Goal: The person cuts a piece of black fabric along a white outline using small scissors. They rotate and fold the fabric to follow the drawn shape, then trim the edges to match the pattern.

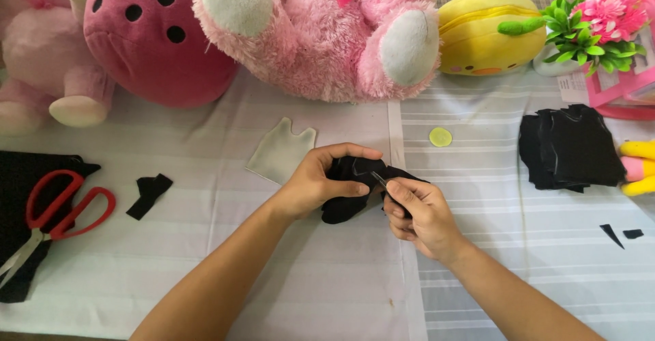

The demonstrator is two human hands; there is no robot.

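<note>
Left hand (321,180) closed its grip around a bunched black fabric piece (355,191) at mid-counter (327,293), right hand (416,211) pinched a thin needle-like tool (379,179), its tip hard to make out, fabric's underside hidden, red scissors (65,208) partly cut off at left.

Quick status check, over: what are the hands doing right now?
Left hand grips black fabric piece. Right hand pinches a thin needle at its edge. Red scissors lie far left, stack of black cut pieces right; nothing blocking.
</note>
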